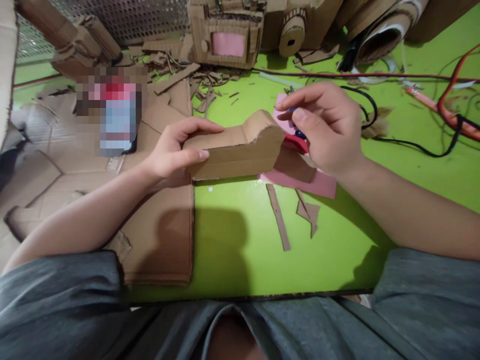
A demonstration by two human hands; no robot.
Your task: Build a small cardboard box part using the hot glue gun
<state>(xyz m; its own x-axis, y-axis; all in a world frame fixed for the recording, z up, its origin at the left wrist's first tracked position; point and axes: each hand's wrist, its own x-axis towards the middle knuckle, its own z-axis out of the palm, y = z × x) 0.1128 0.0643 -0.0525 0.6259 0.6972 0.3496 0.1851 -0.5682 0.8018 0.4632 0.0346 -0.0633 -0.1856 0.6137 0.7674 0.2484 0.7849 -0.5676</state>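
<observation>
My left hand (170, 147) grips the rear end of a folded cardboard model (236, 159), a long box shape with a raised, rounded hump at its right end. The thumb presses its near side and the fingers lie over its top. To the right of the hump hovers my right hand (333, 125), thumb and index finger apart, with nothing visible held between them. Behind and below that hand lie pink sheets (320, 186), a red item (296, 144) and a dark blue item (300, 134), partly covered; I cannot make out their kind.
Cardboard sheets (161, 235) cover the left side of the green table (225, 255). A cardboard strip (278, 217) and a torn scrap (309, 212) lie in front. At the back stand cardboard builds (228, 22), cardboard shavings (206, 87), and red and black cables (412, 76). A blurred phone (118, 117) lies left.
</observation>
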